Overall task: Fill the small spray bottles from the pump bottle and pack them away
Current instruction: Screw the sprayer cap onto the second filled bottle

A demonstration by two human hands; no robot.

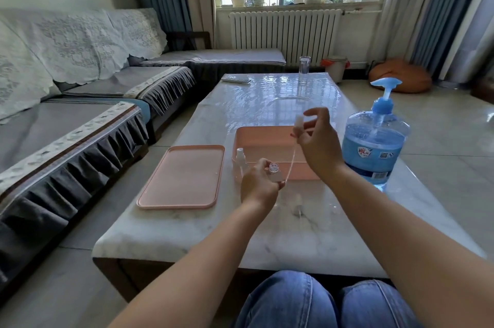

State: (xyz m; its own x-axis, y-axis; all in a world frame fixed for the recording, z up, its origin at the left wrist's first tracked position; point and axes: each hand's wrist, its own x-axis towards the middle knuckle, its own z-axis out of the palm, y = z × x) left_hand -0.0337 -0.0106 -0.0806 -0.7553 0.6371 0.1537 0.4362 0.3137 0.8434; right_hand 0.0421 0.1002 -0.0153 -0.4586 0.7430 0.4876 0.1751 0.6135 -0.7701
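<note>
My left hand [258,184] grips a small clear spray bottle [273,172] with its neck uncovered, just in front of the pink box [267,133]. My right hand [316,140] pinches the bottle's white spray head [298,122] above the box, and its thin dip tube [291,161] hangs down beside the bottle. A second small spray bottle [240,158] with its cap on stands at the box's left front corner. The big blue pump bottle [374,147] stands to the right of the box.
The box's pink lid [184,176] lies flat to the left on the marble table [213,231]. A tall clear glass [304,70] and a remote [236,79] sit at the far end. A small clear item [298,206] lies near the front. A sofa runs along the left.
</note>
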